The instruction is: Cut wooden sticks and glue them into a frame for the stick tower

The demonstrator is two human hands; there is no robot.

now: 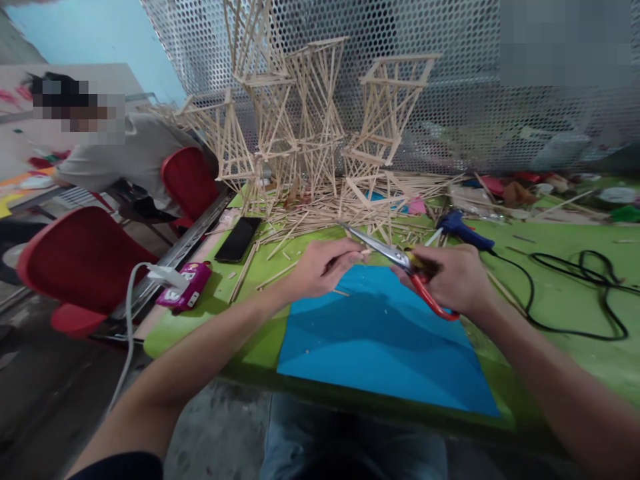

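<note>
My right hand (447,277) is closed round the red handles of a pair of scissors (380,248), whose blades point up and to the left. Just left of the blades, my left hand (325,267) pinches a short piece of wooden stick (367,253); most of the piece is hidden by the fingers. Both hands are above a blue sheet (380,347) on the green table (565,260). Small scraps lie on the sheet. Behind the hands spreads a pile of loose wooden sticks (310,217).
Towers of thin sticks (320,100) stand at the back against a perforated metal screen (450,33). A blue glue gun (465,231) with a black cord lies right. Left are a black phone (239,240), a purple power adapter (185,287), red chairs (90,260) and a seated person (125,153).
</note>
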